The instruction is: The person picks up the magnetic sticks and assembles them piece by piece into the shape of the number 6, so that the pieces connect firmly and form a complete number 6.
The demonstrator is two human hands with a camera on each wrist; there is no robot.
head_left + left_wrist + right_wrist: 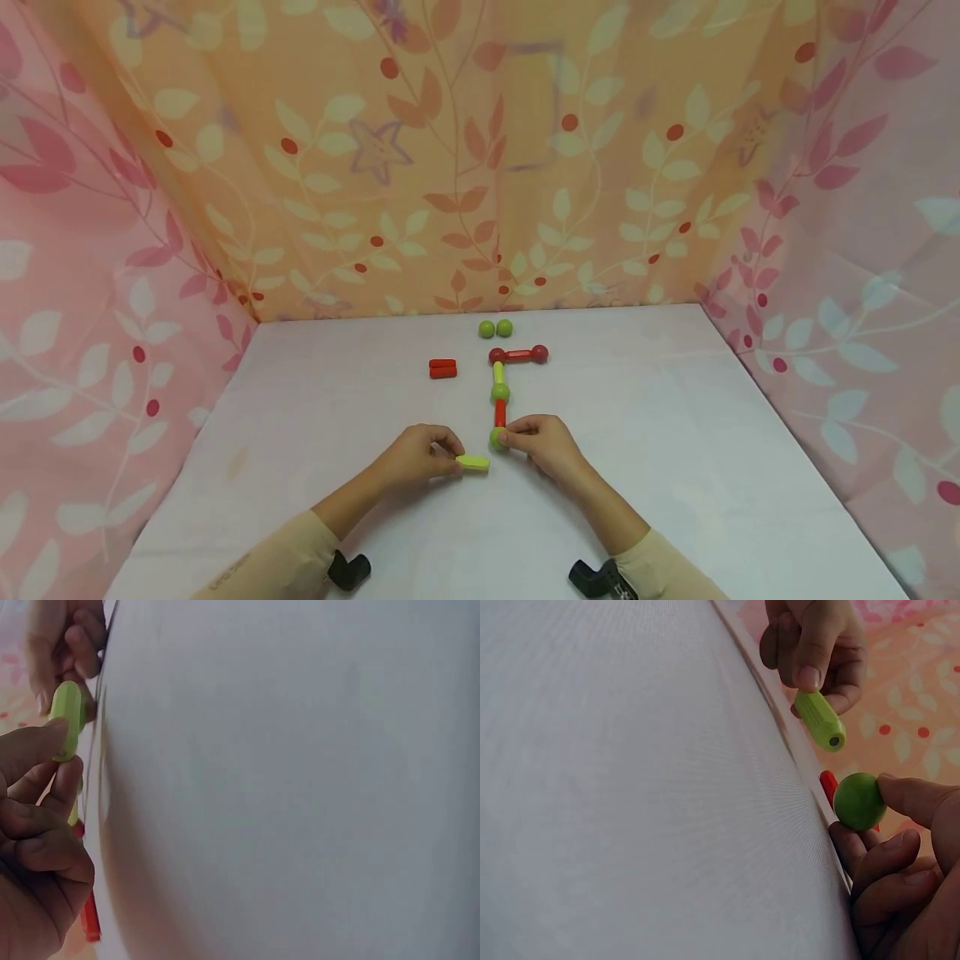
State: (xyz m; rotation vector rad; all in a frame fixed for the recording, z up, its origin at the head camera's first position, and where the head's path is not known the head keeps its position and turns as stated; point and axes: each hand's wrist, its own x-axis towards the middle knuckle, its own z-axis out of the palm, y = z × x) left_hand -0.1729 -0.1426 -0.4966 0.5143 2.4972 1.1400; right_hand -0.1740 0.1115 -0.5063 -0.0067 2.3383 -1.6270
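Note:
My left hand (426, 454) pinches one end of a yellow-green rod (474, 463) between thumb and fingers. In the right wrist view the rod's free end (834, 741) shows a small dark round spot and points toward a green ball (859, 801), with a gap between them. The thumb and fingers of my right hand (546, 446) hold that ball at the near end of a chain. Beyond it the chain runs away from me: a red rod (500, 413), another green ball (500, 392), a yellow-green rod (498, 373) and a red ball (497, 357).
From that red ball a red rod (518, 356) leads right to a second red ball (540, 354). Two loose green balls (496, 328) sit near the table's back edge. Two red rods (442, 368) lie side by side left of the chain. Patterned cloth (465, 167) surrounds the white table (315, 400).

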